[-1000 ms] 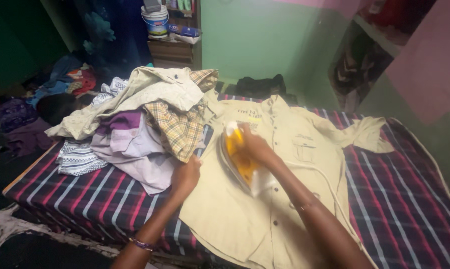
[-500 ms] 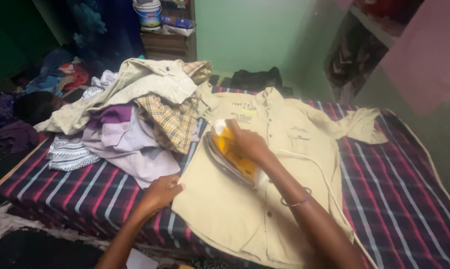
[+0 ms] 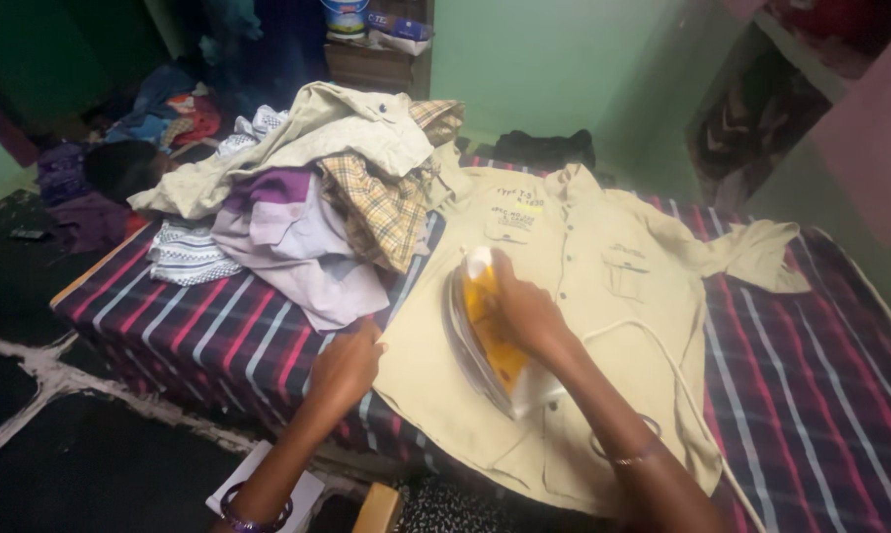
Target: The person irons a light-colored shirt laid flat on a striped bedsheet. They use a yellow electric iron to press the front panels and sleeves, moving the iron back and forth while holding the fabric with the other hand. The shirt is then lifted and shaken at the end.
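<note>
On the striped bed, a beige shirt lies spread flat, just right of a heap of clothes. Our right hand wraps its grip around the handle of a yellow iron resting on the shirt's front; our left hand pinches the shirt's near edge. We judge the iron heavy, rigid and hot-soled, best held by its handle; the cloth is soft and limp.

A shirt lies spread flat on the bed, with an iron resting on its left half. Left of the shirt, a heap of clothes sits on the bed, its edge overlapping the shirt's shoulder.
</note>
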